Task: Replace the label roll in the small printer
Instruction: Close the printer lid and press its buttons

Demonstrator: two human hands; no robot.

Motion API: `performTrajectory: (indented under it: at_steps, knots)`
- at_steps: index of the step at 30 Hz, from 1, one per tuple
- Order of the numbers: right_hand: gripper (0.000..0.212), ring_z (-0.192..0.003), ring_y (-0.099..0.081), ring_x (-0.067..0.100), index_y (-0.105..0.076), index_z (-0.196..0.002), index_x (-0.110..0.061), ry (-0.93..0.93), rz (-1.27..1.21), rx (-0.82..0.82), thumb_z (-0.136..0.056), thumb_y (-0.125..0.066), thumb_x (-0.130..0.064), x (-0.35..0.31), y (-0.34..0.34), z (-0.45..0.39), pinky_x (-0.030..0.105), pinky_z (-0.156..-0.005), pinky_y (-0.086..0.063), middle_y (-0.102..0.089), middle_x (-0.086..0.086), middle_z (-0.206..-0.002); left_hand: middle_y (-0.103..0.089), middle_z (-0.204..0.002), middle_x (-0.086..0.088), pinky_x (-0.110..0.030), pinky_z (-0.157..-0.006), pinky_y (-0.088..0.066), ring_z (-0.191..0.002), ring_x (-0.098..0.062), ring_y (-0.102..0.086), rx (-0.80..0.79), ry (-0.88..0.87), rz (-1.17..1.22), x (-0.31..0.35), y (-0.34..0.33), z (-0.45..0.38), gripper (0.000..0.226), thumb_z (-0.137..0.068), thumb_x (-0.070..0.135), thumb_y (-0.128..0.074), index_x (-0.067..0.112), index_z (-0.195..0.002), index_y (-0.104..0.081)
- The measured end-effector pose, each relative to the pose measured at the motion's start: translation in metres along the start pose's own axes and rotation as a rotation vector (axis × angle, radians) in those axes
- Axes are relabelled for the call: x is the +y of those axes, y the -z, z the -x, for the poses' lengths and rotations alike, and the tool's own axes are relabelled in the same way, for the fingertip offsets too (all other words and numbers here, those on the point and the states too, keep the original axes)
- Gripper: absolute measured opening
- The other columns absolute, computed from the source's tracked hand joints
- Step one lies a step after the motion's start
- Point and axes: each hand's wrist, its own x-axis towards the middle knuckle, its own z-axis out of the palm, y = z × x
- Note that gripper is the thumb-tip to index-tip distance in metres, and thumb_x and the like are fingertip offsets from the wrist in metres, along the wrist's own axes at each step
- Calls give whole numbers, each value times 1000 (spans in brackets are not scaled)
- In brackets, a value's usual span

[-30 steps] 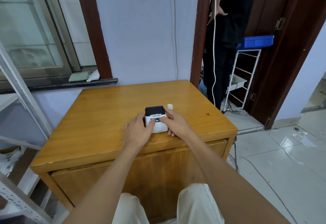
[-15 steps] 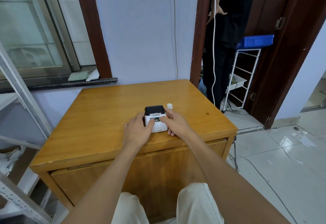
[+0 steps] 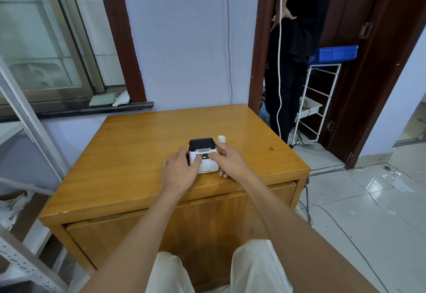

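A small white printer (image 3: 205, 157) with a black lid sits near the front edge of a wooden table (image 3: 143, 154); its lid looks closed. My left hand (image 3: 179, 172) holds its left side, thumb on the top panel. My right hand (image 3: 230, 161) holds its right side, thumb on the top by a small lit screen. A white label roll (image 3: 221, 139) stands upright on the table just behind my right hand, apart from the printer.
A person in black clothes (image 3: 292, 50) stands in the doorway at the back right, beside a white wire rack (image 3: 315, 103) with a blue crate (image 3: 334, 53). A white cable (image 3: 279, 62) hangs there. A metal shelf frame (image 3: 25, 117) is at left.
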Motion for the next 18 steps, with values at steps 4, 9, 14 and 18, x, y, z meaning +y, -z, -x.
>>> performTrajectory:
  at_steps: [4,9,14,18]
  knots:
    - [63,-53,-63,15,-40,-159,-36,0,5,-2,-97,-55,-37,-1,0,1,30,-57,-55,-55,-4,-156,-72,-124,-2,-42,-106,-41,-117,-27,-62,3,-12,-7,1,1,1,47,-100,50,-49,22,-136,-59]
    - [61,-53,-61,13,-40,-159,-33,10,-11,3,-100,-56,-35,-2,1,4,29,-55,-53,-56,-5,-154,-73,-123,1,-46,-106,-44,-115,-26,-63,-2,-9,15,1,2,2,48,-99,51,-48,22,-135,-60]
    - [64,-53,-62,11,-38,-162,-27,20,-17,36,-102,-59,-41,3,-2,7,27,-52,-51,-55,-3,-155,-72,-125,2,-47,-107,-46,-117,-26,-63,-19,10,27,7,8,7,48,-99,50,-50,22,-136,-60]
    - [64,-53,-64,9,-41,-160,-27,6,0,79,-102,-59,-47,1,-5,15,26,-52,-51,-58,-8,-150,-71,-119,8,-43,-98,-53,-112,-20,-64,-68,63,136,9,17,16,46,-96,50,-53,25,-133,-61]
